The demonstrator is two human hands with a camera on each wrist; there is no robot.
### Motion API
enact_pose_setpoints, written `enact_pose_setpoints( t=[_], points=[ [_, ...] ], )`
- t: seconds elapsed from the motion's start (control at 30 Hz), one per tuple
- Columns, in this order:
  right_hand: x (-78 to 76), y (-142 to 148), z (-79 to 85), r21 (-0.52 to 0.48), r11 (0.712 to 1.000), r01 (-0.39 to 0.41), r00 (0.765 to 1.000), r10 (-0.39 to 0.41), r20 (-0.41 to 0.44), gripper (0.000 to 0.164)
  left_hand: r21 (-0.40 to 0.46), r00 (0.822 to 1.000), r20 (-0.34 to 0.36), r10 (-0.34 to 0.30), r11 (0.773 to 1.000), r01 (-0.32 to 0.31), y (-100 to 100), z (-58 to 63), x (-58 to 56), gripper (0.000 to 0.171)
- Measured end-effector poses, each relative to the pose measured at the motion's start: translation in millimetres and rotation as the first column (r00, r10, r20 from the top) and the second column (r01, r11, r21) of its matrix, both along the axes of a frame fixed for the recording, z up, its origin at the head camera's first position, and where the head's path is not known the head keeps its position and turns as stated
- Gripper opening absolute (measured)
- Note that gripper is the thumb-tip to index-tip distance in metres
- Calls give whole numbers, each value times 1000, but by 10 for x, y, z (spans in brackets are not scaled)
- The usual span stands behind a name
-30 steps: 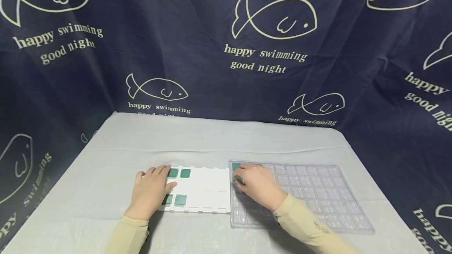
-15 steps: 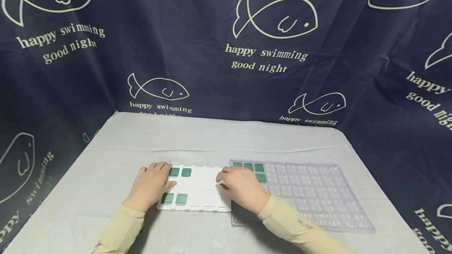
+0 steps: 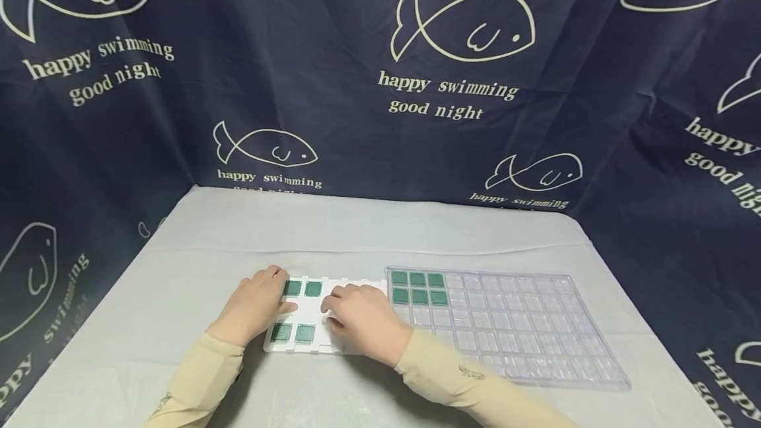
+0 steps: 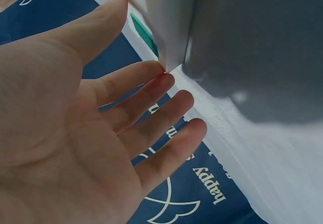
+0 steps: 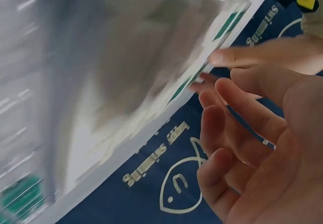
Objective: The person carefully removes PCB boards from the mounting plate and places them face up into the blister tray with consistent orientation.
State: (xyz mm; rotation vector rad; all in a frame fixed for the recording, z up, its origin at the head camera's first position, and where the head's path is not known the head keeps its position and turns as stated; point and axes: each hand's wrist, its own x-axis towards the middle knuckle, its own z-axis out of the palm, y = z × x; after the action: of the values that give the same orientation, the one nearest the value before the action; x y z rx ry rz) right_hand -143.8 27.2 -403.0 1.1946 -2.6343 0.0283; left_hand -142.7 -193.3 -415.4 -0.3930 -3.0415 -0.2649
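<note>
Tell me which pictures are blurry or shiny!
Head view: mostly crisp, with soft shadow beside the left sleeve; left wrist view: a big grey patch at upper right, too blurred to name; right wrist view: shiny streaks on the clear tray, and a smeary, brownish blur over the white board.

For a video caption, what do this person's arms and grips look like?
The left sleeve and right sleeve are long and pale beige; each bears a small dark print, too small to read. The left grip and right grip wear no gloves.
</note>
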Motion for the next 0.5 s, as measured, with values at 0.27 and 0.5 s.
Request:
enact_pose_setpoints(
  t=[0.27, 0.5],
  points=[
    [94, -228, -24, 64, 998, -7, 998, 11, -63, 15, -26, 999, 34, 19, 999, -18, 31, 45, -15, 49],
    [137, -319, -100, 88, 996, 2, 997, 5, -80, 20, -52, 999, 25, 22, 998, -21, 24, 46, -8, 50]
  ],
)
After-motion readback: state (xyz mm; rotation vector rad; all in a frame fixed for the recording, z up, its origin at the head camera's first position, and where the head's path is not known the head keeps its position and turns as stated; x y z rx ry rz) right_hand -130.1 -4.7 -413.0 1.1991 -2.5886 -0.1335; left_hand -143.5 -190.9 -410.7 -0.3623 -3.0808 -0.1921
